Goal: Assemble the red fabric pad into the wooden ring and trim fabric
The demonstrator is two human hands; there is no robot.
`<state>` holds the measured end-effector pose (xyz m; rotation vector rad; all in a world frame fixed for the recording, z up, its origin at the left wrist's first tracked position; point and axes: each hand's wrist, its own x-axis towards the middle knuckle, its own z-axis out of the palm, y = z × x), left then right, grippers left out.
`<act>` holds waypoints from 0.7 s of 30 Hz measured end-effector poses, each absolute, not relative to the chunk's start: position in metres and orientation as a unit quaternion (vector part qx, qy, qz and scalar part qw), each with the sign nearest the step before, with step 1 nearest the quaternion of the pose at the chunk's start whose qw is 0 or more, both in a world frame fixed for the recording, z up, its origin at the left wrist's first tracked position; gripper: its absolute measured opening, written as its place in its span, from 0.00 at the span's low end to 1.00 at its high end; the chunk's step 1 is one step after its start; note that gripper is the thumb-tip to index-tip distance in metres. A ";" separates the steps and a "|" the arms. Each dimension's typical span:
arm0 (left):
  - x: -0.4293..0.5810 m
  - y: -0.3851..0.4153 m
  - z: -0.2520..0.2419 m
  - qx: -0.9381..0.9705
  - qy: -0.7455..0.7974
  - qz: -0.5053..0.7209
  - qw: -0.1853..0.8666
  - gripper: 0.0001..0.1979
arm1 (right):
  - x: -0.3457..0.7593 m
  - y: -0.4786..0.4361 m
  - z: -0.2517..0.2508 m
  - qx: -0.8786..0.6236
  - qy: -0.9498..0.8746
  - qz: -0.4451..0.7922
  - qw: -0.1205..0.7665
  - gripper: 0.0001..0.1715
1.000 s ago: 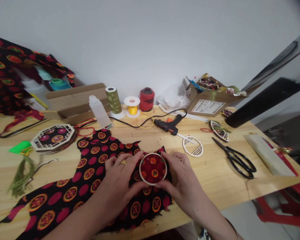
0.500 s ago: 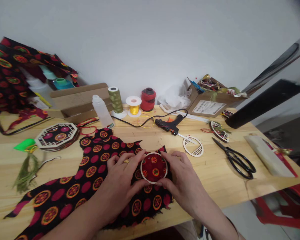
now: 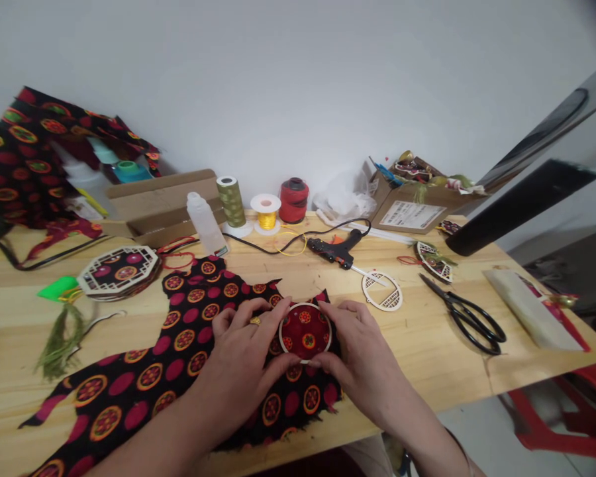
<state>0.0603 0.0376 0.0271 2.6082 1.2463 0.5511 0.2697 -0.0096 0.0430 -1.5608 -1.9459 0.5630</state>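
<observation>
**Item under inspection:** a round hoop with a narrow cream rim is lying flat, its opening filled with dark red cloth printed with small round orange-and-green motifs.

**Item position:** the round hoop is resting on a cut piece of black printed fabric, near the fabric's upper right edge and toward the front of the wooden table.

**Left hand:** the left hand is positioned at 8 o'clock of the hoop, with a gold finger ring showing. Its left fingers are spread and slightly curved, with the tips reaching the rim at 9 o'clock. The left thumb is lying along the rim's lower edge.

**Right hand:** the right hand is positioned at 4 o'clock of the hoop. Its right fingers are curving in toward the rim at 3 o'clock, and the right thumb is touching the rim at 6 o'clock.

**Grip:** both hands are partly closed, holding the hoop between them against the fabric.

**Surroundings:** a hot glue gun is lying at 12 o'clock and an openwork oval frame at 1 o'clock. Black-handled scissors are lying at 3 o'clock. A stack of octagonal lattice frames is sitting at 10 o'clock, and a green tassel at 9 o'clock.
</observation>
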 end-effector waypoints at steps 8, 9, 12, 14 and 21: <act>0.060 0.039 0.029 0.885 0.419 0.176 0.095 0.26 | 0.270 -0.010 0.044 -0.588 -0.730 0.206 0.282 0.38; 0.060 0.039 0.029 0.886 0.419 0.174 0.096 0.27 | 0.270 -0.010 0.044 -0.590 -0.728 0.208 0.280 0.39; 0.061 0.041 0.027 0.888 0.415 0.168 0.100 0.26 | 0.269 -0.009 0.044 -0.595 -0.724 0.217 0.275 0.39; 0.062 0.041 0.027 0.888 0.417 0.166 0.100 0.26 | 0.269 -0.009 0.044 -0.597 -0.722 0.218 0.275 0.39; 0.072 0.032 0.048 0.891 0.411 0.137 0.135 0.30 | 0.270 -0.009 0.043 -0.587 -0.724 0.220 0.286 0.38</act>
